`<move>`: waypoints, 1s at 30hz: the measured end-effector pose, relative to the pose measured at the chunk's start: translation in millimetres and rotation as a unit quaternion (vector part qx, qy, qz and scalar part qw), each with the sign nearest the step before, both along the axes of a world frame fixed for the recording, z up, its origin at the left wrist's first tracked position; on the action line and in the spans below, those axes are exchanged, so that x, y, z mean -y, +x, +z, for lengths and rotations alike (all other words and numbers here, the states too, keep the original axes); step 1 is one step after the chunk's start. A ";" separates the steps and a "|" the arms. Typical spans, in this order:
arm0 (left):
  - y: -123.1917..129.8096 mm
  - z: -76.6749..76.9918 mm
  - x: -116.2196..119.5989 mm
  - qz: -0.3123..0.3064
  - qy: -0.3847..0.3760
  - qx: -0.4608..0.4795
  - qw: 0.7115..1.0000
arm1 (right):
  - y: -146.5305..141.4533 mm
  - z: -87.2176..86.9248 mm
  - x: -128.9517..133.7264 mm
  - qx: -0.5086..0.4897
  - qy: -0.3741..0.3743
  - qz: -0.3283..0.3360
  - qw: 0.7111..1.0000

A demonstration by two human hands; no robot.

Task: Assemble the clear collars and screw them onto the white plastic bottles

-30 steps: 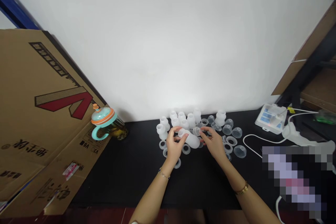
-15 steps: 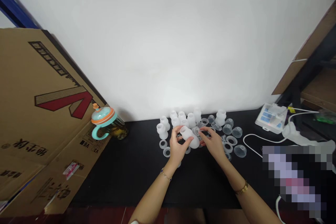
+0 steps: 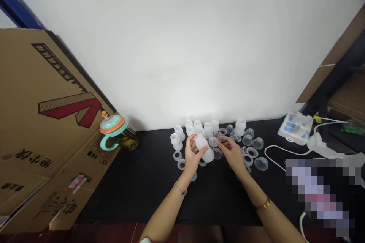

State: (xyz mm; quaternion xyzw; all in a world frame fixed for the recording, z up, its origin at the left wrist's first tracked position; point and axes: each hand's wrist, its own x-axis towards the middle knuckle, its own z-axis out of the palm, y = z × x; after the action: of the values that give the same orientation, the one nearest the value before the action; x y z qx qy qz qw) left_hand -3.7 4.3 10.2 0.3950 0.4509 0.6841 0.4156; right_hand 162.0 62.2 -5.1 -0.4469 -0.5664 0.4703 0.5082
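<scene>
A white bottle (image 3: pixel 205 152) lies tilted in my left hand (image 3: pixel 192 155), whose thumb and fingers wrap round it. Just to its right, my right hand (image 3: pixel 232 153) pinches a small clear nipple-shaped piece (image 3: pixel 213 142) between thumb and fingers. The bottle and the clear piece are close to each other. Several white bottles (image 3: pixel 176 141) stand upright behind and to the left of my hands. Clear rings (image 3: pixel 252 152) and clear domed caps (image 3: pixel 261 163) lie to the right, and a few more rings (image 3: pixel 177 155) are on the left.
The black table (image 3: pixel 137 186) runs along a white wall. At the left, a mug with a turquoise lid (image 3: pixel 112 125) stands beside a large cardboard box (image 3: pixel 25 95). To the right are a white power strip (image 3: pixel 294 128) and a white cable (image 3: pixel 273 146).
My left hand has turned the bottle a little more upright and its base has moved slightly left, away from my right hand. Both hands keep their hold.
</scene>
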 end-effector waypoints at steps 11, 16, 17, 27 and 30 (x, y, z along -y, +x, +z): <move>-4.1 -3.7 -3.7 -0.016 -0.012 0.078 0.997 | 5.5 14.9 -3.3 -0.276 -0.221 0.075 0.933; -2.8 0.1 -3.6 -0.022 -0.026 0.090 0.995 | 7.4 19.4 -3.3 -0.316 -0.271 0.106 0.903; -2.7 0.8 -3.5 -0.022 -0.027 0.090 0.995 | 7.9 19.1 -3.3 -0.321 -0.275 0.110 0.900; -4.8 -3.6 -4.9 -0.040 -0.030 0.077 0.996 | 10.0 12.7 -6.4 -0.332 -0.303 0.123 0.885; -4.4 -3.1 -4.5 -0.042 -0.030 0.071 0.996 | 9.8 11.8 -7.4 -0.312 -0.288 0.125 0.897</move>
State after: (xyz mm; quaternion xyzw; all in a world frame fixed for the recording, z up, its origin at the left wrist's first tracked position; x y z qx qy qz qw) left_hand -8.1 8.8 7.1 0.3511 0.4240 0.6784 0.4865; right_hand 171.8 69.6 6.7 -0.3296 -0.2698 0.7879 0.4447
